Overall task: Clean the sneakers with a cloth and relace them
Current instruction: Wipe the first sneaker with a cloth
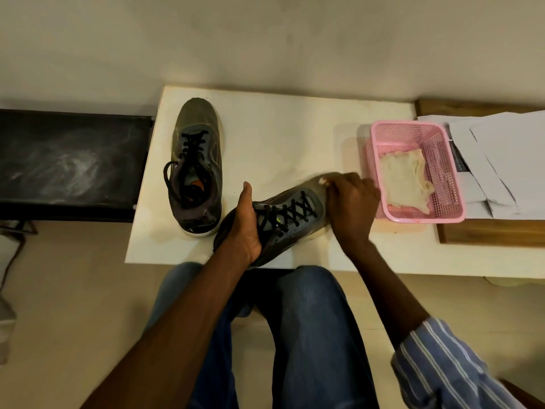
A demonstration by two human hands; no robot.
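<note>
two dark grey lace-up sneakers with black laces are shown on one white rectangular tabletop (295,128). the first sneaker (196,163) stands upright at the left, toe pointing away, untouched. the second sneaker (283,216) lies angled at the near edge, its heel gripped by the left hand (246,222), fingers wrapped under and thumb raised. its toe is covered by the right hand (351,205), fingers curled together; whether anything is pinched cannot be told. one pink perforated plastic basket (442,143) is seen at the right, just beside the right hand, holding one crumpled cream cloth (405,181). white papers (501,154) lie beyond the basket.
</note>
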